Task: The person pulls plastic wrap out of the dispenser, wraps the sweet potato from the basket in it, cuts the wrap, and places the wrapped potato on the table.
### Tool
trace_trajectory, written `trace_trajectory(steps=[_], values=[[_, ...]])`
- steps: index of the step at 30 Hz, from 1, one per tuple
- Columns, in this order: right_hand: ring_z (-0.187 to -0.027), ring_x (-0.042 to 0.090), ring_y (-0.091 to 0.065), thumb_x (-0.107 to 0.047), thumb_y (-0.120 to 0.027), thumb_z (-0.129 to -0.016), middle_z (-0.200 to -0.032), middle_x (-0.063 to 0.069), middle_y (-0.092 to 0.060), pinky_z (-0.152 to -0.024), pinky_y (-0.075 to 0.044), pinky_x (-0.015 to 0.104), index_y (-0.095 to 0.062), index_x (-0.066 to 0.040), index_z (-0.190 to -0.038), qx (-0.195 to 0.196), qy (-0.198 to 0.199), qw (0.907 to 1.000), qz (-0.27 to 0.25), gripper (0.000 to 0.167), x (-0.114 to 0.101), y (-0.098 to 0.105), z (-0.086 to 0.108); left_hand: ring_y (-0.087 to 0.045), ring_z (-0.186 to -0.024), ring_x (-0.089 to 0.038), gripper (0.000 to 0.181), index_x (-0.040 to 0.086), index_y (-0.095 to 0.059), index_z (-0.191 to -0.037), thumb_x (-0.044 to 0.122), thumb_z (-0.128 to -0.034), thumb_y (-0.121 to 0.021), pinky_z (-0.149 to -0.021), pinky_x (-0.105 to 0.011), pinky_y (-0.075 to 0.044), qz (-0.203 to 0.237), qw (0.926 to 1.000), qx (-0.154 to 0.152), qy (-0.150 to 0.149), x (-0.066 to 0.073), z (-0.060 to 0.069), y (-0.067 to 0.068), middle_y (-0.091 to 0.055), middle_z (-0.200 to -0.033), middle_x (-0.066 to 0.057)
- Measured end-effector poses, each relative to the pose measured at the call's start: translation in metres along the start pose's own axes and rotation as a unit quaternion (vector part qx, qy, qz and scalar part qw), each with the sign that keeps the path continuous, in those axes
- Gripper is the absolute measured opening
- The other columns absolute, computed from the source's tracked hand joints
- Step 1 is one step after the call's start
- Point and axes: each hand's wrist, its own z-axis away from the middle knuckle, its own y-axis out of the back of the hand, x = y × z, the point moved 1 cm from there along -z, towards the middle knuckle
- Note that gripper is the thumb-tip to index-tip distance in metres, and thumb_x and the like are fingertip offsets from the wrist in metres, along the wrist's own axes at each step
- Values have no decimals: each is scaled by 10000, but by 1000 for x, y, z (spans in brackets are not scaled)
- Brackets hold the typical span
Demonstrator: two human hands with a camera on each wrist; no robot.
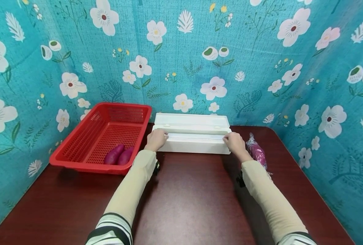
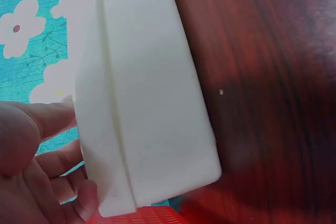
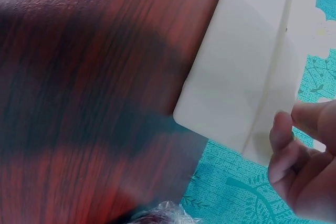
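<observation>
A long white plastic-wrap dispenser [image 1: 196, 147] lies at the back of the table with its lid [image 1: 192, 119] raised. A glossy strip of plastic wrap [image 1: 195, 136] stretches along its opening. My left hand [image 1: 156, 139] is at the dispenser's left end, fingers bent and pinching the wrap's edge. At the right end my right hand [image 1: 235, 143] pinches the other side of the wrap. In the wrist views, the dispenser's front wall [image 2: 152, 98] hides some left fingertips, and right fingers [image 3: 282, 129] curl at its corner.
A red plastic basket [image 1: 60, 160] stands at the left, holding two purple sweet potatoes [image 1: 114, 154]. Beside my right forearm lies a purple sweet potato wrapped in clear plastic [image 1: 257, 153]. A blue floral curtain [image 1: 181, 68] surrounds the dark red-brown table [image 1: 196, 197].
</observation>
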Motion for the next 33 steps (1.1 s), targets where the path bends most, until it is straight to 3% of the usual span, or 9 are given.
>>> trace_trajectory(steps=[2,6,9,14,21,27,33], values=[[-574,194,-551,-115,-542,-879,-789,129,-623,-508,-454,363,-688,-11,-892,-26,-90,9999,77,180,-1,-1,-2,-571,-940,-210,215,128,-679,-1041,206,-884,-554,-729,-398,-463,54,9998,-129,133,1,-3,1,-635,-1035,-42],[-483,172,-536,-129,-537,-883,-725,116,-604,-473,-439,350,-685,-26,-874,-48,-186,9997,145,180,-1,-1,-3,-567,-754,-179,184,147,-723,-873,222,-876,-555,-628,-357,-450,212,9981,-269,518,3,-7,3,-655,-817,-28],[-546,203,-558,-136,-539,-883,-744,129,-602,-487,-441,363,-681,-24,-875,-1,-212,9996,200,181,-2,0,-3,-539,-669,-171,199,148,-724,-798,233,-864,-557,-583,-342,-433,274,9963,-288,758,5,-10,3,-638,-729,-27],[-645,247,-575,-146,-550,-880,-845,172,-612,-541,-456,399,-674,6,-941,164,-179,9996,164,205,-3,0,-4,-576,-725,-177,155,161,-727,-895,216,-833,-596,-616,-374,-464,362,9944,-223,965,7,-14,4,-663,-868,-13],[-426,131,-536,-132,-539,-891,-836,187,-630,-533,-461,355,-657,47,-974,133,-135,9997,-151,229,-4,1,-6,-577,-739,-191,126,139,-718,-795,180,-811,-600,-638,-396,-471,565,9894,-263,1315,10,-16,6,-656,-828,-27],[-428,119,-546,-158,-531,-899,-825,164,-634,-528,-455,337,-654,20,-987,-59,-399,9990,-171,234,-5,2,-9,-460,-586,-177,221,83,-585,-642,150,-847,-537,-530,-341,-421,394,9887,-519,1351,15,-18,7,-559,-650,-62],[-431,122,-546,-159,-525,-902,-829,159,-634,-526,-449,341,-654,8,-976,-170,-519,9984,-169,224,-7,3,-8,-398,-578,-181,263,80,-527,-630,77,-872,-426,-496,-352,-388,155,9902,-807,1126,15,-21,2,-528,-662,-90]])
